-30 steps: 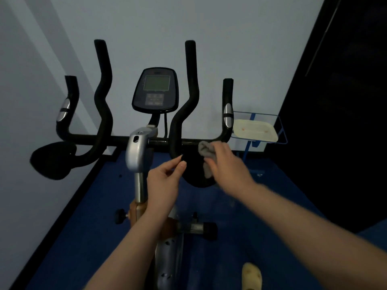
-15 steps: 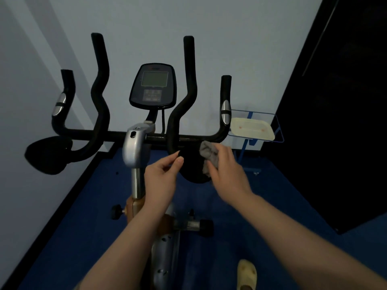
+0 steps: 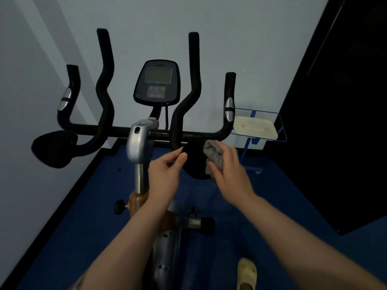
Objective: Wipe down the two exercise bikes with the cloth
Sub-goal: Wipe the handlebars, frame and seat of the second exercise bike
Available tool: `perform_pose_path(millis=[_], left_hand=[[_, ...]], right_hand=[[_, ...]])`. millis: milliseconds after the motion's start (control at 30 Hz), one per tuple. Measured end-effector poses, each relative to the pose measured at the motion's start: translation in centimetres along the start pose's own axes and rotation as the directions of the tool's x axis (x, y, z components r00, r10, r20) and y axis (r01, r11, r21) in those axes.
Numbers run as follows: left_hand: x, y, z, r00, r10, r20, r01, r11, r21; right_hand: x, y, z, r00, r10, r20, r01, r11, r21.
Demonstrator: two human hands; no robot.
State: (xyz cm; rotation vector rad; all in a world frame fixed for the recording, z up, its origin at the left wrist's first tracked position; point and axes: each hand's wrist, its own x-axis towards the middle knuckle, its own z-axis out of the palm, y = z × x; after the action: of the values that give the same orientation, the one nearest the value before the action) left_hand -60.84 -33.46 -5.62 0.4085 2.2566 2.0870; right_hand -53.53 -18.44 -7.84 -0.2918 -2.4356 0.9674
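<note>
A pale blue-grey wall [image 3: 209,17] backs a dark blue carpeted floor [image 3: 83,227], with a black panel [image 3: 345,122] on the right. The black-handled exercise bike with silver stem [image 3: 138,143] fills the middle, its oval console [image 3: 157,82] dim and unreadable. The left hand [image 3: 165,174] pinches the edge of the black elbow pad [image 3: 194,160]. The right hand [image 3: 228,174] grips the crumpled grey cloth [image 3: 211,155] against the pad's right side. Beyond, a blue wire rack [image 3: 280,126] holds a cream tray [image 3: 255,128]. A cream clog [image 3: 247,273] is cut off below. A second bike is out of view. Since the earlier frames, both hands sit much as before; the view has tipped slightly.
</note>
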Motion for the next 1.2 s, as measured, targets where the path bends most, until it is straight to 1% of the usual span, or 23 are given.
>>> perform_pose_path(millis=[67, 133, 167, 200, 267, 300, 333, 367, 400, 467, 500, 533, 567, 633, 667, 733, 767, 867, 967, 1033, 1067, 1167, 1200], left_hand=[[0.0, -0.1, 0.1, 1.0, 0.003, 0.002, -0.003, 1.0, -0.001], [0.0, -0.1, 0.0, 1.0, -0.008, 0.006, 0.008, 1.0, -0.004], [0.0, -0.1, 0.0, 1.0, -0.011, 0.009, 0.011, 1.0, -0.004], [0.1, -0.1, -0.1, 1.0, -0.012, 0.012, 0.012, 1.0, -0.003], [0.2, -0.1, -0.2, 1.0, -0.009, 0.02, 0.009, 1.0, 0.006], [0.2, -0.1, -0.2, 1.0, -0.007, 0.022, 0.007, 1.0, 0.01], [0.2, -0.2, -0.2, 1.0, -0.007, 0.019, 0.007, 1.0, 0.007], [0.1, -0.2, -0.1, 1.0, -0.011, 0.014, 0.011, 1.0, 0.001], [0.1, -0.2, -0.1, 1.0, -0.016, 0.008, 0.016, 1.0, -0.002], [0.1, -0.2, 0.0, 1.0, -0.022, 0.0, 0.022, 1.0, -0.006], [0.1, -0.2, 0.0, 1.0, -0.025, 0.001, 0.025, 1.0, -0.008], [0.1, -0.3, 0.0, 1.0, -0.026, 0.002, 0.026, 1.0, -0.012], [0.1, -0.3, 0.0, 1.0, -0.024, 0.004, 0.024, 1.0, -0.017], [0.1, -0.3, 0.0, 1.0, -0.018, 0.003, 0.018, 0.999, -0.035], [0.0, -0.3, 0.1, 1.0, -0.017, 0.0, 0.017, 0.999, -0.046], [0.0, -0.3, 0.3, 1.0, -0.027, -0.015, 0.026, 0.998, -0.062], [0.0, -0.3, 0.4, 0.999, -0.032, -0.026, 0.03, 0.997, -0.072], [0.1, -0.4, 0.7, 0.998, -0.039, -0.048, 0.034, 0.994, -0.104], [0.0, -0.7, 0.9, 0.996, -0.036, -0.076, 0.027, 0.993, -0.116], [-0.1, -1.0, 1.1, 0.995, -0.031, -0.099, 0.02, 0.994, -0.11], [-0.2, -1.1, 1.3, 0.993, -0.026, -0.116, 0.015, 0.995, -0.099], [-0.5, -1.1, 1.6, 0.987, -0.011, -0.163, -0.002, 0.997, -0.076], [-0.6, -1.1, 1.7, 0.985, -0.008, -0.17, -0.005, 0.997, -0.074]], right_hand=[[-0.6, -1.6, 1.9, 0.977, 0.123, -0.175, -0.099, 0.985, 0.14], [-1.2, -3.2, 3.9, 0.921, 0.257, -0.291, -0.2, 0.957, 0.212], [-1.3, -3.4, 4.3, 0.918, 0.262, -0.298, -0.21, 0.958, 0.196], [-1.2, -3.2, 4.0, 0.938, 0.215, -0.274, -0.188, 0.975, 0.121], [-0.5, -1.6, 2.0, 0.987, 0.058, -0.151, -0.075, 0.991, -0.109], [0.2, -0.7, 0.6, 0.997, -0.002, -0.073, -0.012, 0.981, -0.196], [0.8, -0.1, -0.6, 0.999, -0.029, -0.034, 0.019, 0.97, -0.244], [1.2, 0.2, -1.2, 0.998, -0.025, -0.05, 0.011, 0.966, -0.259], [1.5, 0.0, -1.2, 0.995, 0.003, -0.101, -0.028, 0.97, -0.243], [1.3, -1.4, 0.1, 0.973, 0.118, -0.197, -0.142, 0.983, -0.115], [0.9, -2.0, 0.9, 0.966, 0.156, -0.207, -0.171, 0.984, -0.058], [0.4, -2.4, 1.3, 0.97, 0.156, -0.188, -0.168, 0.985, -0.047], [0.0, -2.6, 1.1, 0.983, 0.124, -0.137, -0.138, 0.986, -0.095], [1.1, -2.0, -0.8, 0.998, 0.063, 0.013, -0.058, 0.967, -0.25], [2.4, -1.6, -1.7, 0.993, 0.078, 0.093, -0.047, 0.954, -0.296], [5.5, -1.1, -2.9, 0.96, 0.159, 0.229, -0.092, 0.956, -0.277], [6.6, -1.1, -3.1, 0.943, 0.184, 0.276, -0.127, 0.969, -0.212], [7.0, -0.9, -2.5, 0.925, 0.149, 0.349, -0.17, 0.985, 0.031], [6.1, -0.3, -3.0, 0.914, 0.057, 0.401, -0.097, 0.992, 0.079], [6.8, -0.6, -3.1, 0.893, 0.05, 0.448, -0.087, 0.994, 0.062], [7.5, -1.1, -2.8, 0.882, 0.052, 0.468, -0.07, 0.997, 0.022], [9.4, -2.7, -1.4, 0.87, 0.013, 0.494, 0.097, 0.975, -0.198], [9.6, -2.8, -1.2, 0.867, -0.012, 0.498, 0.134, 0.968, -0.21]])
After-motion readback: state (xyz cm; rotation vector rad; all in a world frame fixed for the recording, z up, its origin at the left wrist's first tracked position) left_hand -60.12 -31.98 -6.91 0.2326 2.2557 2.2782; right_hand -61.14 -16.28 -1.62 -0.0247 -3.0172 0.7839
